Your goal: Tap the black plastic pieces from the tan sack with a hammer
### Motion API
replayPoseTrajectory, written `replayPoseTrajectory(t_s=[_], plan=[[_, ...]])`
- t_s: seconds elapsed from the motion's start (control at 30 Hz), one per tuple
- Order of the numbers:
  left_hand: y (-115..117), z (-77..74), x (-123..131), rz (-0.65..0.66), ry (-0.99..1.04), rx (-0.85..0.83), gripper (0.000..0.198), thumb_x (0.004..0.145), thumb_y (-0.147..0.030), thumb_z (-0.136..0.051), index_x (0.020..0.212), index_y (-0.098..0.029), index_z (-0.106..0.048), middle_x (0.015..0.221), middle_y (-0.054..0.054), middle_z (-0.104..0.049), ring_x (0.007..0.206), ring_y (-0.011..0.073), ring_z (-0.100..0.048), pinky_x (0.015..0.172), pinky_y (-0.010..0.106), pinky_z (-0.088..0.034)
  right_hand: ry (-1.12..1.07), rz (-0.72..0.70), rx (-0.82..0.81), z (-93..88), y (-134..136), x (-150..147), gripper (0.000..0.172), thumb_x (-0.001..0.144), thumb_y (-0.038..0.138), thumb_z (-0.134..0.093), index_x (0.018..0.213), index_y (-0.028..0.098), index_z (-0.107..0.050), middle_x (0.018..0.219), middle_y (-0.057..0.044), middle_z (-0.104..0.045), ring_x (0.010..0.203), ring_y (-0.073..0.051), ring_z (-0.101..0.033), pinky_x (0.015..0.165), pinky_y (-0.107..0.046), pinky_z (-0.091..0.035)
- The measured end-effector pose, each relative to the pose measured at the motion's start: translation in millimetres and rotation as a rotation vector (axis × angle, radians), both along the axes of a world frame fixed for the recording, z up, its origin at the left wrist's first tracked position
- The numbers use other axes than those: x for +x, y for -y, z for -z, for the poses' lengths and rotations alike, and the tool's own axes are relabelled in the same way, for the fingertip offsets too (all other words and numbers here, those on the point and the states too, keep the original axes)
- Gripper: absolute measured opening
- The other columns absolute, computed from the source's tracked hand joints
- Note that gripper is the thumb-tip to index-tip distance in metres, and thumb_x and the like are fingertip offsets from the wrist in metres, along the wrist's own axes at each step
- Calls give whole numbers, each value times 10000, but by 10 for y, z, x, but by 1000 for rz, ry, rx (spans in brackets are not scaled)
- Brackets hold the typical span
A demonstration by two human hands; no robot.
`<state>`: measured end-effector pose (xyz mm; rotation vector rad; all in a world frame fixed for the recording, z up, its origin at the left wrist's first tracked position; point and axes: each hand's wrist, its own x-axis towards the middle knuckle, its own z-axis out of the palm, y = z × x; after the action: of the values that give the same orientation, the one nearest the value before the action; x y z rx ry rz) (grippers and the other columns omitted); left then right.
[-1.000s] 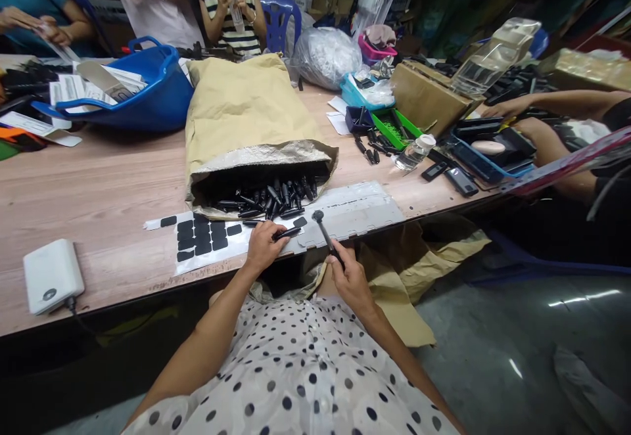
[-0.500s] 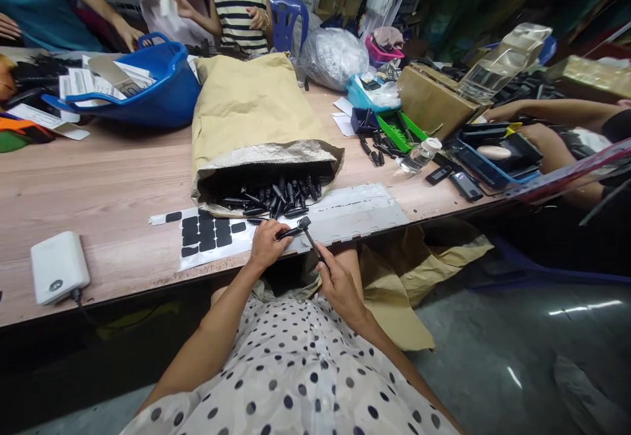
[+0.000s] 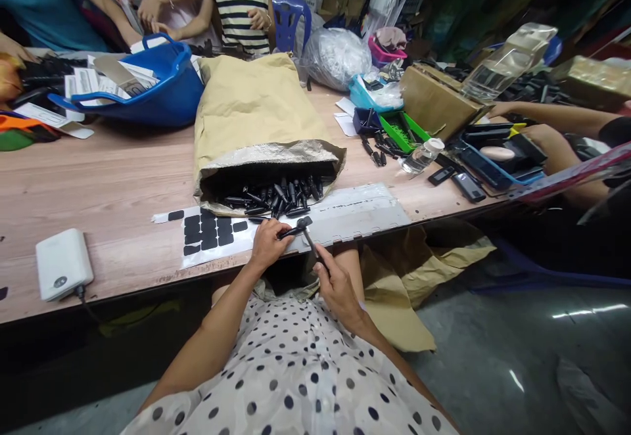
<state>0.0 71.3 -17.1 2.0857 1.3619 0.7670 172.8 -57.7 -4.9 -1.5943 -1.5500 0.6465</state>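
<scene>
My left hand [image 3: 267,244] is closed on a small black pen-shaped part [image 3: 294,230], which it holds over the table's front edge. In my right hand [image 3: 340,290] is a slim metal tool with a dark handle [image 3: 312,246], its tip slanting up to the end of that part. A small black sticker [image 3: 305,222] shows at the tool's tip; whether it touches the part I cannot tell. Left of my hands lies a white sheet of black stickers [image 3: 224,239]. Just behind them a paper sack [image 3: 256,103] lies open towards me, with many similar black parts [image 3: 280,193] in its mouth.
A grey-white board [image 3: 359,211] lies at right along the front edge. A white power bank [image 3: 64,264] with a cable stands at left. Further back are a blue basket [image 3: 162,96], a green tray [image 3: 401,129] and a clear bottle [image 3: 421,157]. Other people work across and at right.
The tool's tip and sticker have shifted slightly against the black part; both my hands keep nearly the same place. Across the table, a co-worker's hands have moved. The view has shifted a little.
</scene>
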Motion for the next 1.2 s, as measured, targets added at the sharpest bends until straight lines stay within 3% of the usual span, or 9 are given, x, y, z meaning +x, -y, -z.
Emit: replayPoseTrajectory(t_s=[0.1,0.27,0.43,0.9,1.0,1.2], plan=[[8,16,-8,-5,0,30,134,817,-273,-685,928,-244,-753,845,26,-678,827,214,-551,811,372,-472,65,117,25,28,-33,100,492,980,262,-403,1443,201,-557,1305,-110,-675,1214,-234,-623,1051,-375,-519],[21,44,-27,6,2,44,199,881,-311,-608,977,-231,-763,813,33,-654,827,217,-549,806,372,-473,156,262,-23,175,-60,248,555,901,184,-406,1432,178,-564,1078,-122,-648,1027,-251,-642,927,-380,-562],[20,78,-42,16,-9,70,264,944,-342,-531,1000,-237,-766,812,40,-641,824,217,-545,801,366,-467,214,223,-3,253,-72,263,542,906,194,-440,1435,207,-557,1051,-111,-626,1011,-260,-622,912,-396,-559],[21,68,-68,55,-51,134,302,990,-338,-474,1020,-237,-756,794,35,-627,791,200,-531,754,341,-438,389,199,77,231,-114,242,543,917,151,-408,1440,199,-545,920,-102,-623,878,-268,-594,776,-385,-565],[150,23,-75,132,-61,217,281,990,-314,-482,1036,-227,-746,800,39,-638,783,193,-544,725,332,-424,400,202,91,221,-124,233,540,916,149,-402,1435,187,-547,911,-106,-622,864,-270,-593,756,-387,-566],[664,60,-45,387,-121,419,252,983,-239,-485,1066,-219,-722,844,53,-675,799,186,-575,731,336,-435,444,202,83,192,-123,208,555,923,137,-395,1460,195,-521,883,-102,-609,830,-270,-585,718,-376,-555]])
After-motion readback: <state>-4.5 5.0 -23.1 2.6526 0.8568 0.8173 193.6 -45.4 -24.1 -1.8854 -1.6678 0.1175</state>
